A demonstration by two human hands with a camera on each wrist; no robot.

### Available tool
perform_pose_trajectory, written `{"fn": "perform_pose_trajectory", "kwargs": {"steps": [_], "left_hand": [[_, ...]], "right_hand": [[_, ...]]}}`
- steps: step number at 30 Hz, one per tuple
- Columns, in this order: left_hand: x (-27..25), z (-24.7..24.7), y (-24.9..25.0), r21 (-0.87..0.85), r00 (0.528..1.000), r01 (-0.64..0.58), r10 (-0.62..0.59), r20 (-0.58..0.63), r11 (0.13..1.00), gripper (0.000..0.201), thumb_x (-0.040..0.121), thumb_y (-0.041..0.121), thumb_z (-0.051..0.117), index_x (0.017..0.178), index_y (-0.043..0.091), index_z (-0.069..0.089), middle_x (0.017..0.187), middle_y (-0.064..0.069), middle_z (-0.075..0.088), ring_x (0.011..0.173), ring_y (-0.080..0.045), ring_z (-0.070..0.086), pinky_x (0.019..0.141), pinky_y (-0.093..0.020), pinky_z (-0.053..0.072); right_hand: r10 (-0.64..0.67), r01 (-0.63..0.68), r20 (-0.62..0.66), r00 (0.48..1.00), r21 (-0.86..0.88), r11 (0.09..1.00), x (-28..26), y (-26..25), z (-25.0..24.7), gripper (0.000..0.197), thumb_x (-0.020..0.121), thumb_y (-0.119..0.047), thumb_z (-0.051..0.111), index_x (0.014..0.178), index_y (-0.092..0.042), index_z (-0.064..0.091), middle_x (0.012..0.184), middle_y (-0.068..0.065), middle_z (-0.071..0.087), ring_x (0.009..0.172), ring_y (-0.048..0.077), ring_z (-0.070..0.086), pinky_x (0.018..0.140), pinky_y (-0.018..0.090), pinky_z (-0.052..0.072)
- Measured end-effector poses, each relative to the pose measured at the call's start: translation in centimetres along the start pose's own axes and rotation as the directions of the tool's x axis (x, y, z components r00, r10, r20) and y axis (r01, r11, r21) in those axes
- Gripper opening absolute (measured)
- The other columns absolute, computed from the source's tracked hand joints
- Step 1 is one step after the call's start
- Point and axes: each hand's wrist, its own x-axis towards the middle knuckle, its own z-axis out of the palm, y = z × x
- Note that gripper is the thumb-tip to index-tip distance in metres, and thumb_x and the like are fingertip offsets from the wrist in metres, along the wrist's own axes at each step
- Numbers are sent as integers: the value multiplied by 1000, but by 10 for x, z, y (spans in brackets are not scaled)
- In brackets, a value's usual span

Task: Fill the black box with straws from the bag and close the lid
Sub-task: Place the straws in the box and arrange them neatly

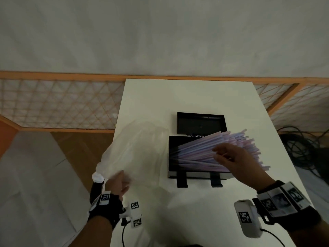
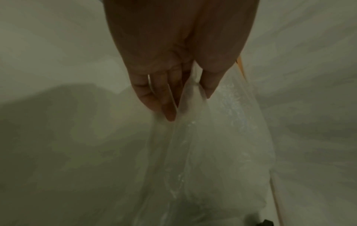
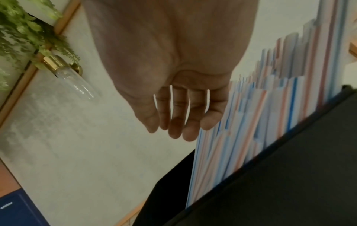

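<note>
The black box (image 1: 173,154) stands on the white table (image 1: 195,211), its lid (image 1: 201,123) lying open behind it. A fanned bundle of pale striped straws (image 1: 201,150) lies slanted in the box, with the ends sticking out past its right side. My right hand (image 1: 218,154) hovers over the bundle, fingers straight and relaxed. In the right wrist view the right hand (image 3: 181,134) touches the straws (image 3: 251,122) beside the box wall (image 3: 270,191). My left hand (image 1: 119,182) pinches the limp clear plastic bag (image 1: 135,150) left of the box. The left wrist view shows thumb and fingers of this hand (image 2: 185,110) pinching the bag (image 2: 203,145).
Two black straps (image 1: 181,180) hang from the box's front onto the table. The table's left edge runs under the bag. A wooden lattice screen (image 1: 62,104) stands behind, and dark cables (image 1: 299,148) lie on the floor to the right.
</note>
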Motion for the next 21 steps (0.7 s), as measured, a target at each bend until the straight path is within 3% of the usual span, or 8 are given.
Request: {"fn": "perform_pose_trajectory", "kwargs": {"steps": [4,6,9,10,13,15,17,21], "left_hand": [[-7,-1,-9,184,997,78,-80,2,980,40,89,41,57,86,1,61,83,-13,65,73,-25,59,68,-33,43],[-11,0,-7,313,994,100,-108,8,944,47,87,48,57,81,2,62,79,-13,65,67,-25,58,65,-30,40],[-16,2,0,502,985,138,-170,17,854,63,86,60,47,75,1,63,74,-14,65,62,-25,55,60,-28,31],[-18,2,2,553,982,145,-186,19,821,69,85,63,44,75,-1,65,75,-16,66,64,-26,57,61,-29,30],[-22,-1,4,664,981,124,-192,30,737,78,83,69,40,69,-3,66,65,-17,68,59,-27,60,61,-29,34],[-25,-1,10,717,994,23,-95,60,696,74,85,65,43,58,-1,61,47,-13,58,46,-24,52,55,-26,36],[-28,3,25,738,993,-115,94,70,665,62,88,54,50,55,2,58,42,-8,46,44,-21,43,52,-25,35],[-21,11,56,680,849,-440,518,104,586,21,88,30,61,81,10,60,70,-9,52,71,-30,53,70,-37,44]], "right_hand": [[-60,52,-57,997,-126,991,-3,2,-13,18,85,-16,67,97,-28,64,78,-16,63,80,-2,59,65,3,43],[-119,95,-121,986,-192,977,-3,7,-20,17,83,-13,68,98,-21,68,78,-11,64,84,2,58,66,3,42],[-226,149,-258,939,-286,946,-2,16,-31,17,81,-9,71,97,-14,69,87,-2,65,76,7,57,69,2,39],[-249,149,-304,920,-316,937,-1,19,-34,18,80,-8,71,97,-12,69,93,2,65,80,8,57,75,9,42],[-250,79,-436,864,-374,924,0,29,-42,22,80,-7,70,102,-8,66,105,14,62,93,32,58,82,42,49],[-177,-11,-487,855,-359,933,0,37,-45,29,81,-12,70,108,-8,63,111,17,58,99,37,55,85,46,46],[-118,-70,-462,879,-370,926,0,44,-45,38,81,-20,70,115,-10,59,119,17,55,106,39,52,89,48,44],[78,-188,-322,944,-326,927,-1,45,-40,62,85,-34,63,139,-18,39,147,17,32,132,40,33,104,53,33]]}}
